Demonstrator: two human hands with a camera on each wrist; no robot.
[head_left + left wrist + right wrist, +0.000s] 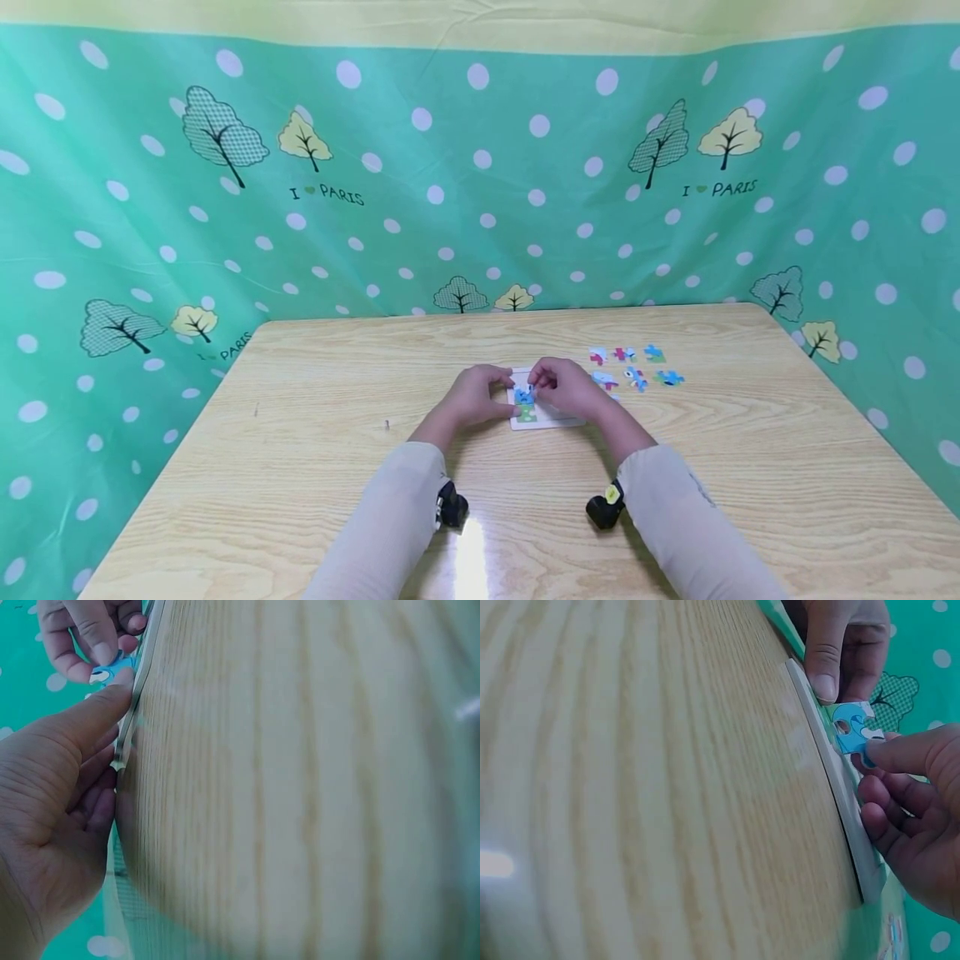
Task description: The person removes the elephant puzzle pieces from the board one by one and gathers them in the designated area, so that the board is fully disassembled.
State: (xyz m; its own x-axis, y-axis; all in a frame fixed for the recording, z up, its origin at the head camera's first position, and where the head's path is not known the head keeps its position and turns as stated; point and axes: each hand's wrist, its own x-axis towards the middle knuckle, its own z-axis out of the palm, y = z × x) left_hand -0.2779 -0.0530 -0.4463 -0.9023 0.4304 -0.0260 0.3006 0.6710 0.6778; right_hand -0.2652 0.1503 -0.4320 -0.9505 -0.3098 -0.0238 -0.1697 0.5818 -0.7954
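Note:
A small white puzzle tray [551, 423] lies on the table between both hands. On its left part sit a green puzzle piece [527, 414] and blue piece work above it. My right hand [567, 390] pinches a blue jigsaw piece [850, 737] between thumb and fingertips, tilted over the tray. At the tray's left edge my left hand [476, 397] rests, its fingers relaxed. The left thumb [105, 709] reaches onto the tray beside the pieces, while the other fingers touch its upper left side. Both hands hide part of the tray.
Several loose jigsaw pieces [636, 379] lie to the right of the tray, beyond the right hand. A tiny object [387, 425] lies on the wooden table [315, 500] at the left. A green dotted cloth [487, 167] hangs behind the table.

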